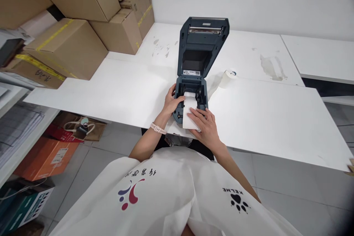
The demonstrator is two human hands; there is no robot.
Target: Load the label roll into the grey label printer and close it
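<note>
A dark blue-grey label printer [204, 94] sits at the table's front edge with its lid [184, 40] raised. Inside lies a white paper roll [189, 95], its loose strip [189, 110] hanging over the front. My left hand [172, 101] grips the printer's left side, thumb reaching inside next to the roll. On the strip rest the fingers of my right hand [204, 123], with the thumb by its lower end; the paper appears held between them. A second white roll [228, 78] stands on the table, right of the printer.
Cardboard boxes [69, 44] are stacked at the back left of the white table [262, 118]. A shelf [35, 132] stands on the left, with an orange box [49, 156] and other packages below. Behind the table is a white wall [249, 0].
</note>
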